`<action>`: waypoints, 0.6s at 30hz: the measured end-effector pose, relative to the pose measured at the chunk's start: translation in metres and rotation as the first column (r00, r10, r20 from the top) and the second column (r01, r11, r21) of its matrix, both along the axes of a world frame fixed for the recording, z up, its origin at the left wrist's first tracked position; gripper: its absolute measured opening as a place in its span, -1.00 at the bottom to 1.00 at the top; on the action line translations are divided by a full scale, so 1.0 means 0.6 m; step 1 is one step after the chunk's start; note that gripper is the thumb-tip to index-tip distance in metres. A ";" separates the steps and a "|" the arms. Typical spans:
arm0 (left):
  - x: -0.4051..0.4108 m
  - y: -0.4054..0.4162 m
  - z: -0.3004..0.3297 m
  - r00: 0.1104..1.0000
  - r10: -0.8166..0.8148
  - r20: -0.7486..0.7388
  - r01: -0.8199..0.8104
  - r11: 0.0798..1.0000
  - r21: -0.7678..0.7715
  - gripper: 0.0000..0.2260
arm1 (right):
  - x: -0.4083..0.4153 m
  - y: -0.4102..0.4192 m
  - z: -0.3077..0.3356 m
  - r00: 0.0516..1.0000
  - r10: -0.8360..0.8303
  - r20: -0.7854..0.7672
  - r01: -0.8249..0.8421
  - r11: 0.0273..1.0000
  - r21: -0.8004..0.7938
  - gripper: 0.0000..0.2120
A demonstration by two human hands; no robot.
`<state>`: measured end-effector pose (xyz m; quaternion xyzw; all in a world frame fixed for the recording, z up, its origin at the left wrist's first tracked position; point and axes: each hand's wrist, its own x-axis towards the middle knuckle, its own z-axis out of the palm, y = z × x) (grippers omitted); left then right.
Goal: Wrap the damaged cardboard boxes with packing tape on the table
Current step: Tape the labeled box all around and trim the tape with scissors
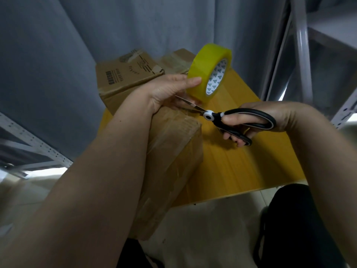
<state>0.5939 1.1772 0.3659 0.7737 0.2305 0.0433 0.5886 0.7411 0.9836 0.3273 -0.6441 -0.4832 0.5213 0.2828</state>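
Observation:
My left hand (170, 89) holds a yellow roll of packing tape (209, 71) lifted above the near cardboard box (173, 151), thumb laid along the roll's side. That box is covered in clear tape and hangs over the yellow table's (241, 161) front edge. My right hand (260, 122) grips black-handled scissors (228, 118); their blades are parted and point left under the roll, just above the box's top edge. A stretch of clear tape between roll and box is hard to make out.
Two more cardboard boxes stand at the table's back: a printed one (127, 74) at the left and a taped one (177, 59) behind it. Grey metal shelving (303, 55) rises at the right, another rack (34, 147) at the left. A grey curtain hangs behind.

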 end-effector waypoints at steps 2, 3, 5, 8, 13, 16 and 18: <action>0.001 0.002 -0.001 1.000 0.005 -0.002 -0.005 1.000 -0.006 -0.67 | -0.002 0.001 0.004 1.000 -0.001 0.009 0.001 1.000 -0.005 -0.14; 0.001 0.003 -0.002 1.000 0.009 -0.001 -0.009 1.000 -0.010 -0.67 | -0.003 0.001 0.005 1.000 -0.006 0.009 0.006 1.000 -0.005 -0.20; 0.001 0.004 -0.002 1.000 0.019 -0.012 -0.019 1.000 -0.001 -0.64 | -0.005 0.000 0.008 1.000 -0.024 0.010 0.024 1.000 -0.002 -0.30; -0.002 0.001 0.001 0.999 0.038 -0.035 -0.037 0.999 0.012 -0.62 | -0.008 -0.001 0.011 0.999 -0.040 0.028 0.039 0.999 0.014 -0.39; 0.005 0.001 -0.003 0.997 0.074 0.008 -0.073 0.996 -0.042 -0.60 | -0.006 -0.006 0.004 0.995 -0.084 0.058 0.080 0.995 0.063 -0.41; 0.016 0.004 -0.002 0.994 0.103 0.048 -0.096 0.987 -0.132 -0.60 | 0.004 -0.011 0.002 0.990 -0.119 0.073 0.113 0.991 0.075 -0.43; 0.019 0.005 0.002 0.991 0.120 0.057 -0.110 0.982 -0.156 -0.62 | 0.010 -0.014 0.004 0.990 -0.116 0.081 0.110 0.991 0.079 -0.45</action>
